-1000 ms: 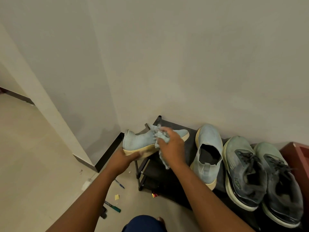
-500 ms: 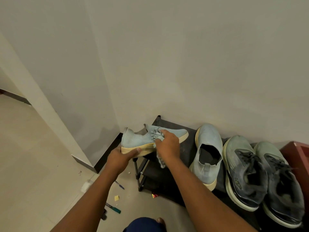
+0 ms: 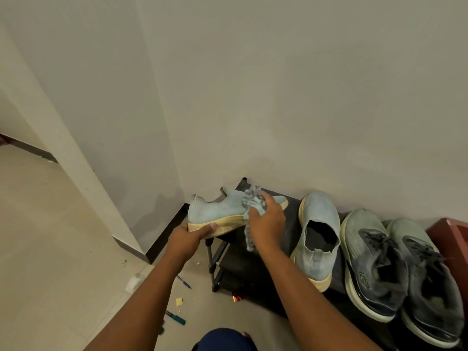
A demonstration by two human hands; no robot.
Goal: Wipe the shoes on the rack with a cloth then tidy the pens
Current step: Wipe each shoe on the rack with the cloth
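Shoe [image 3: 217,210], pale blue knit with a cream sole, is held on its side above the left end of the black rack [image 3: 291,209], toe pointing toward 3 o'clock and heel toward 9 o'clock. Its sole is gripped from below near the heel by the left hand [image 3: 186,240], thumb laid along the sole's edge. A grey-blue cloth [image 3: 254,202] is bunched in the right hand [image 3: 267,222], whose fingers are curled round it and pressed against the shoe's upper near the middle; a tail of cloth is seen hanging below the hand toward 6 o'clock. The matching slip-on shoe [image 3: 317,239] is set on the rack's top shelf just at 3 o'clock of the right hand, opening upward. Two grey laced trainers [image 3: 374,264] are placed side by side further toward 3 o'clock, touching each other. On the floor at 7 o'clock of the rack a blue pen [image 3: 184,281] and a green pen [image 3: 176,317] are found, with a small yellow scrap [image 3: 179,301] between them
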